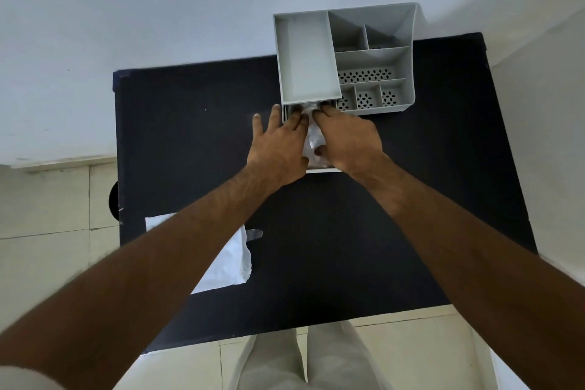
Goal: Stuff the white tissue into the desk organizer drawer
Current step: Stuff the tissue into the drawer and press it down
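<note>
Both hands, left hand (pixel 278 149) and right hand (pixel 349 139), on white tissue (pixel 313 139) in open organizer drawer (pixel 323 170).

Black table (pixel 190 136) against a pale wall (pixel 158 3); flat white bag (pixel 234 263) near its front-left edge; tiled floor (pixel 47 215) below.

1 head camera is looking steeply down from above onto the table (pixel 190 136), both forearms reaching forward, the far wall (pixel 158 9) filling the top
</note>
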